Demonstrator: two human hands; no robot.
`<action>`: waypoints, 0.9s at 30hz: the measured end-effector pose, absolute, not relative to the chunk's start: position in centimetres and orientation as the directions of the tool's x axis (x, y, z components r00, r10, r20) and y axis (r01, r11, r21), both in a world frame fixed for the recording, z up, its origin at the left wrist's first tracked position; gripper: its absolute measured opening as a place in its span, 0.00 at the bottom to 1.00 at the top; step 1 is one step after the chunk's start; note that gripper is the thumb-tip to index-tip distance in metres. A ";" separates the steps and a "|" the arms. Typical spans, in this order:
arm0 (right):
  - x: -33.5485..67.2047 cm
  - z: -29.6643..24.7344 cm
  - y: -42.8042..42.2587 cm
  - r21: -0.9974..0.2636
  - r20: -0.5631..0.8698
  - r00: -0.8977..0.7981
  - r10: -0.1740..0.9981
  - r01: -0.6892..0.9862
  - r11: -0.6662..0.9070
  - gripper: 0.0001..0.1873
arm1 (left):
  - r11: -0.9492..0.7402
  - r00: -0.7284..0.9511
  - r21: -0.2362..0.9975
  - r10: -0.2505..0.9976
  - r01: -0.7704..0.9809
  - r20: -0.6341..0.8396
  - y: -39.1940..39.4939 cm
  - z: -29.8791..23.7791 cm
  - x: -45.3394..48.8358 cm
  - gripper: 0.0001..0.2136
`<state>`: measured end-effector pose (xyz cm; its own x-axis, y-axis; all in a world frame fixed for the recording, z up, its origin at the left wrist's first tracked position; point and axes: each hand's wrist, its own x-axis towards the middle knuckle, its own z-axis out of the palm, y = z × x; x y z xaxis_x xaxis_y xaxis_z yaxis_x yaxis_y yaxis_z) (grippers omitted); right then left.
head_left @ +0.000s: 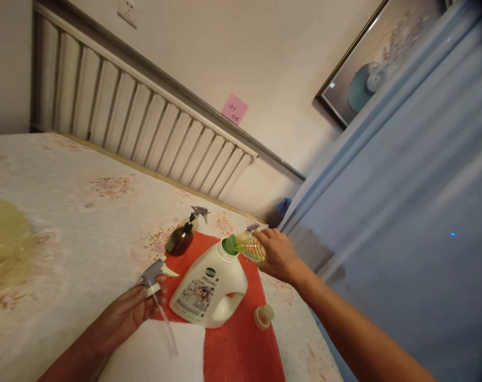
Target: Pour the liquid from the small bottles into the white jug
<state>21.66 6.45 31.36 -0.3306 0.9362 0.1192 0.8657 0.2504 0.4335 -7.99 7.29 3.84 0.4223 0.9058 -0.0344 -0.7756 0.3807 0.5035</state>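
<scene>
My left hand point(135, 305) is closed around a grey and pale green spray trigger head point(152, 278), and its clear dip tube hangs down to the right. In my right hand point(278, 253) is a ribbed clear bottle point(251, 248) with yellow-green liquid in it. That bottle is tilted, its mouth at the green-rimmed neck of a large white detergent jug point(209, 284). The jug stands upright on a red cloth point(241, 353) and has a printed label and a side handle. A pale cap point(263, 317) lies on the cloth to the right of the jug.
Behind the jug are a dark pump bottle point(180, 240) and another spray bottle's grey trigger point(200, 212). A white cloth or paper point(157, 355) lies in front. At the left is a translucent yellow object point(6, 249). A radiator point(145, 119) and blue curtain point(403, 212) border the floral-covered table point(85, 233).
</scene>
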 end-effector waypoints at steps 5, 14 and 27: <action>21.2 31.8 6.4 0.426 0.108 -0.341 0.934 0.865 0.266 0.33 | 0.386 0.426 0.502 0.904 -0.774 -0.038 7.5 3.5 -8.0 0.14; 20.9 32.3 6.6 0.467 0.097 -0.339 0.936 0.846 0.257 0.34 | 0.371 0.423 0.513 0.906 -0.775 -0.015 7.7 3.0 -8.0 0.14; 20.5 33.0 6.7 0.524 0.105 -0.368 0.924 0.810 0.263 0.31 | 0.371 0.422 0.520 0.906 -0.770 -0.022 7.8 3.0 -8.0 0.14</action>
<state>20.53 6.70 33.02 -0.3682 0.9238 0.1050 0.8098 0.2632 0.5243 -7.98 7.79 3.00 0.4218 0.9064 -0.0221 -0.7696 0.3708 0.5198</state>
